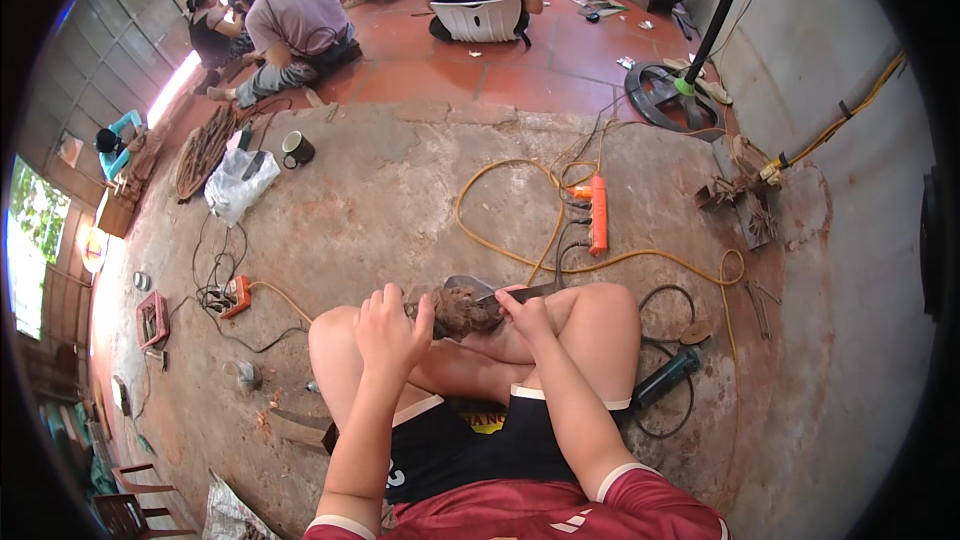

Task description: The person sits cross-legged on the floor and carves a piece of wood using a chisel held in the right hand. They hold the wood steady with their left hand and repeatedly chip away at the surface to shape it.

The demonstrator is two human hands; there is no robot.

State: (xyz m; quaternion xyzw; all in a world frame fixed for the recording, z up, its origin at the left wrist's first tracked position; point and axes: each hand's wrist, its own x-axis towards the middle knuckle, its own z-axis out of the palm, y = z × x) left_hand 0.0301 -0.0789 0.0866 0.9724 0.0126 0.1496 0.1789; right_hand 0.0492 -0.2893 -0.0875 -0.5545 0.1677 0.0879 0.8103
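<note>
Bags and loose papers on the workshop floor

A crumpled clear plastic bag (238,183) lies on the concrete at far left, just beside a dark mug (297,149) and a heap of brown wood pieces (203,150). A second crinkled bag (232,516), pale with grey print, sits at the near left edge of the view beside a wooden chair (130,505). Far off on the red tiles, right of a white plastic chair (484,18), flat papers or booklets (597,2) lie spread near seated people; their detail is too small to tell. No screens or signs show.
</note>
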